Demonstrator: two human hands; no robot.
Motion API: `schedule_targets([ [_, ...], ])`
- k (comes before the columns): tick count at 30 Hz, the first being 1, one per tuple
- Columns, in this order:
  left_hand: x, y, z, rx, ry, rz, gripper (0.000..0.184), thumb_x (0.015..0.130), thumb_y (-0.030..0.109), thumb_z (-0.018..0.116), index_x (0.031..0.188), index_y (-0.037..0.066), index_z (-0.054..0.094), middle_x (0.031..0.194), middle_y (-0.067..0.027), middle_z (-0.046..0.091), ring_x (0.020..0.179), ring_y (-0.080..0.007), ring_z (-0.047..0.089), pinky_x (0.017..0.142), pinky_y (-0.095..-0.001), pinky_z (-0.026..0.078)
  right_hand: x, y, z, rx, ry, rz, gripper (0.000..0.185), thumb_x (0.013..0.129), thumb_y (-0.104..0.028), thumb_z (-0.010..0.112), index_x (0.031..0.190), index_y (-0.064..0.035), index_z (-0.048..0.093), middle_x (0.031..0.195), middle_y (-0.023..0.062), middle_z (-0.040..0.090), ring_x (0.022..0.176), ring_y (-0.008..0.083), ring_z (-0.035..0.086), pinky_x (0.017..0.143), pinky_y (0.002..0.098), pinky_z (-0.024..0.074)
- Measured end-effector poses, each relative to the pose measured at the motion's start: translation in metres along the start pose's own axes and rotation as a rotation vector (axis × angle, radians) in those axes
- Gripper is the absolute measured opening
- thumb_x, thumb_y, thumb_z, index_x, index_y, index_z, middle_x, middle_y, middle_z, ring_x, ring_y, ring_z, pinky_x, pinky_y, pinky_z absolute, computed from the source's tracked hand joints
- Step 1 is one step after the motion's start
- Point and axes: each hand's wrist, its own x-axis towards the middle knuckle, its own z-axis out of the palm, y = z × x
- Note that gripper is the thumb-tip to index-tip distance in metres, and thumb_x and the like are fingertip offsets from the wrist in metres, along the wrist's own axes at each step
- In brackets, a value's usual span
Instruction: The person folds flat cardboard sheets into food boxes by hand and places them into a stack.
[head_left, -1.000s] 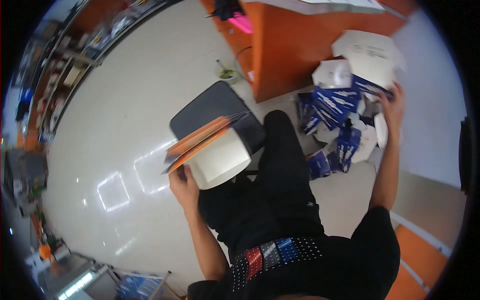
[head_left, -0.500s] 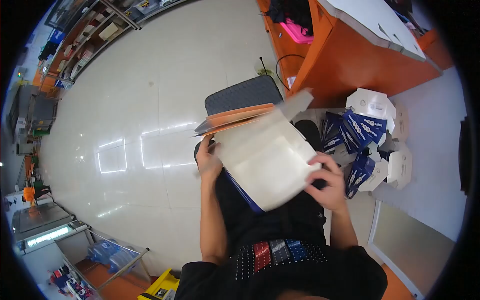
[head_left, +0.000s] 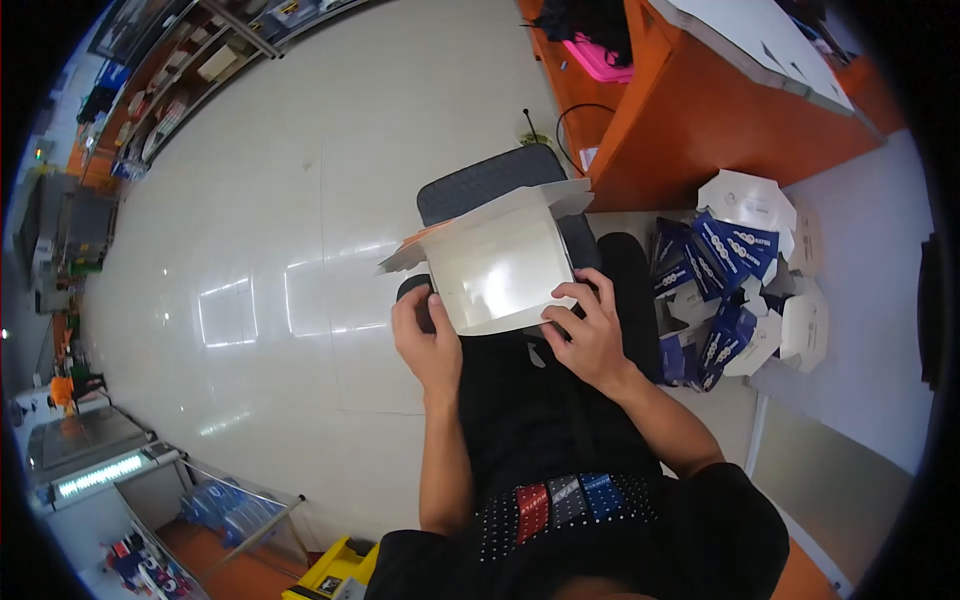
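A cardboard food box (head_left: 500, 280) with a glossy white inside rests over my lap, its walls partly raised and its flaps spread at the far side. My left hand (head_left: 428, 345) holds its left near corner, thumb inside the wall and fingers behind. At the right near corner, my right hand (head_left: 585, 335) grips the wall with bent fingers. A strip of orange (head_left: 425, 236) shows beneath the left flap. Beyond the box is a dark grey padded seat (head_left: 490, 184).
To my right, a pile of blue-and-white cardboard boxes (head_left: 735, 245) lies on the floor beside an orange cabinet (head_left: 690, 130). Shelves (head_left: 185, 75) stand far left. A metal rack (head_left: 245, 500) and a yellow object (head_left: 335, 570) are near left.
The box has turned and come level, and its walls now stand up where it was a flatter sheet. My right hand has moved left and up, nearer my left hand.
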Motion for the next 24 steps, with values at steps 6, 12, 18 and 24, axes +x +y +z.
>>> schedule_targets([
  [6, 0.032, 0.078, 0.032, 0.170, -0.468, 0.845, 0.026, 0.085, 0.001, 0.063, 0.109, 0.007, 0.069, 0.122, -0.0106, 0.064, 0.101, -0.0280, 0.064, 0.081, -0.0393, 0.057, -0.005, 0.007, -0.003, 0.017, 0.017, -0.033, 0.023, 0.070, -0.003, 0.080, 0.090, -0.0098, 0.071, 0.115, 0.0060, 0.062, 0.120, 0.0395, 0.053, 0.092, 0.0435, 0.0530],
  [12, 0.079, 0.075, 0.077, 0.361, -0.632, 1.241, 0.027, 0.080, 0.011, 0.064, 0.106, 0.013, 0.071, 0.119, -0.0065, 0.065, 0.103, -0.0259, 0.064, 0.082, -0.0376, 0.058, 0.002, 0.019, -0.018, 0.327, 0.093, 0.088, 0.023, 0.082, -0.007, 0.076, 0.104, -0.0050, 0.069, 0.120, 0.0096, 0.063, 0.113, 0.0311, 0.061, 0.089, 0.0389, 0.0549],
  [18, 0.073, 0.091, 0.061, 0.372, -0.632, 1.283, 0.029, 0.076, 0.003, 0.067, 0.103, 0.011, 0.072, 0.110, -0.0063, 0.066, 0.095, -0.0259, 0.065, 0.077, -0.0377, 0.058, 0.033, 0.080, 0.011, 0.553, 0.077, 0.515, 0.024, 0.084, -0.009, 0.077, 0.104, -0.0018, 0.066, 0.099, 0.0105, 0.066, 0.087, 0.0235, 0.068, 0.071, 0.0335, 0.0539],
  [24, 0.082, 0.096, 0.056, 0.484, -0.666, 1.250, 0.034, 0.077, -0.001, 0.067, 0.107, 0.012, 0.071, 0.116, -0.0082, 0.068, 0.098, -0.0279, 0.067, 0.079, -0.0399, 0.059, 0.059, 0.093, 0.038, 0.388, -0.025, 0.430, 0.023, 0.079, -0.016, 0.076, 0.098, -0.0044, 0.068, 0.097, 0.0138, 0.069, 0.089, 0.0319, 0.069, 0.074, 0.0434, 0.0543],
])
